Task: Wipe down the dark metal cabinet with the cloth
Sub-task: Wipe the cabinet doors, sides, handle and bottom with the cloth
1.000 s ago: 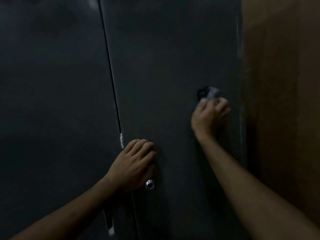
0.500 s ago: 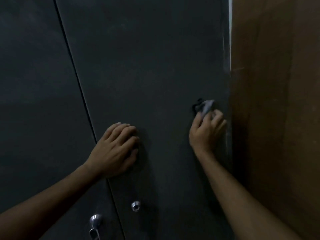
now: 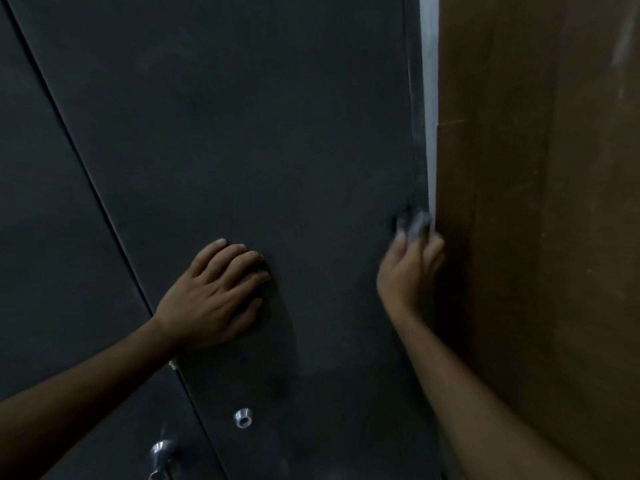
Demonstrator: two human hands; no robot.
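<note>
**Cloth at the cabinet's right edge**

The dark metal cabinet fills most of the view, its two doors meeting at a thin seam that slants from upper left to lower centre. The right hand is up against the right door's outer edge, fingers curled round a small grey cloth; the grip is closed on the cloth, which bunches out above the fingertips and is blurred. The cloth touches the door just beside a pale strip that runs down between the cabinet and a brown wooden panel on the right.

The left hand lies flat on the right door, close to the seam, fingers straight and together, holding nothing. Below it a small round silver lock sits on the same door, and a silver handle shows near the bottom edge, on the left door just beside the seam.
</note>
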